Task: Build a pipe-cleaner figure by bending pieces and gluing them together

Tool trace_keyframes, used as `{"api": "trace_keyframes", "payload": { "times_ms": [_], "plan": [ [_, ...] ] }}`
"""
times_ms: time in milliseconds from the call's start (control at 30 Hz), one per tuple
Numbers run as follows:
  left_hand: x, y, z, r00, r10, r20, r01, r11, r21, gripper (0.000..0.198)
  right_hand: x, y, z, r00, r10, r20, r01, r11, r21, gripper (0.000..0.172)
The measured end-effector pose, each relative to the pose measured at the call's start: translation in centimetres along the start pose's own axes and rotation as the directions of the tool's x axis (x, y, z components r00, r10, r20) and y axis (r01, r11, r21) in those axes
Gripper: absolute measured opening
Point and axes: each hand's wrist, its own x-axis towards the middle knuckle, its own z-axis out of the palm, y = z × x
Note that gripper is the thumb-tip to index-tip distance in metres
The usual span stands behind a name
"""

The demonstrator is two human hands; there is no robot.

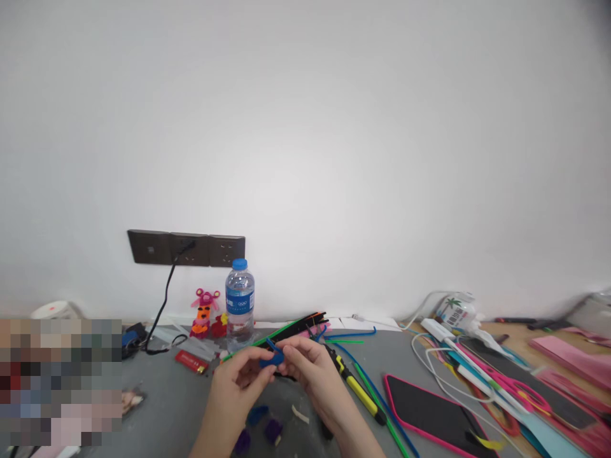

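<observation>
My left hand (pixel 242 381) pinches a small blue pipe-cleaner piece (pixel 272 360) between thumb and fingers. From the other side, my right hand (pixel 308 366) closes its fingertips on the same piece; a short blue end sticks up between the hands. Fingers partly hide its shape. On the mat below my wrists lie dark purple fuzzy pieces (pixel 273 431), a blue one (pixel 258 415) and a pale scrap (pixel 300 415). Right of my right hand is a yellow-and-black tool (pixel 360 393), with long green pipe cleaners (pixel 377 397) and blue pipe cleaners (pixel 356 334) close by.
A water bottle (pixel 240 305) and a fuzzy pink-orange figure (pixel 202 315) stand near the wall. A pink-edged phone (pixel 434 413), white cables (pixel 429 366) and pink scissors (pixel 522 391) lie right. At left are a red packet (pixel 189 362) and a plugged-in black cord (pixel 167 289).
</observation>
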Motion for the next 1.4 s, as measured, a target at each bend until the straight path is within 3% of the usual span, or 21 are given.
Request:
{"api": "trace_keyframes", "payload": {
  "times_ms": [167, 333, 567, 800, 967, 1167, 1300, 1400],
  "plan": [
    [-0.1, 0.5, -0.2, 0.996, 0.021, -0.087, -0.017, 0.999, 0.045, 0.026, -0.1, -0.3, -0.1, 1.000, 0.019, 0.012, -0.018, 0.997, -0.075, 0.038],
    [0.0, 1.0, -0.3, 0.997, 0.029, -0.074, -0.026, 0.999, 0.043, 0.024, -0.3, -0.3, 0.3, 0.996, 0.033, 0.086, -0.021, 0.990, -0.138, 0.041],
    [0.0, -0.2, -0.4, 0.997, 0.070, -0.026, -0.067, 0.993, 0.099, 0.020, -0.4, -0.6, 0.2, 0.997, -0.013, 0.070, 0.028, 0.977, -0.210, 0.039],
    [0.0, -0.4, 0.1, 1.000, -0.024, -0.019, 0.022, 0.997, -0.080, 0.029, 0.2, 0.0, 0.1, 0.997, -0.050, 0.064, 0.067, 0.946, -0.316, 0.044],
    [0.3, -0.1, 0.1, 1.000, 0.007, 0.008, -0.007, 0.999, -0.036, 0.022, 0.6, 0.6, 0.0, 0.992, -0.118, 0.039, 0.124, 0.927, -0.353, 0.038],
    [0.1, -0.1, -0.3, 0.999, 0.021, 0.034, -0.022, 1.000, 0.005, 0.025, 0.1, -0.3, 0.3, 0.996, -0.055, 0.075, 0.079, 0.923, -0.376, 0.036],
    [0.4, 0.5, -1.1, 0.983, 0.165, 0.075, -0.177, 0.963, 0.201, 0.018, -0.3, -0.9, 0.1, 0.994, 0.023, 0.111, 0.020, 0.927, -0.376, 0.034],
    [0.8, 0.9, -1.6, 0.936, 0.326, 0.136, -0.353, 0.866, 0.353, 0.011, -0.4, -1.1, -0.2, 0.991, 0.033, 0.126, 0.018, 0.925, -0.380, 0.032]
  ]
}}
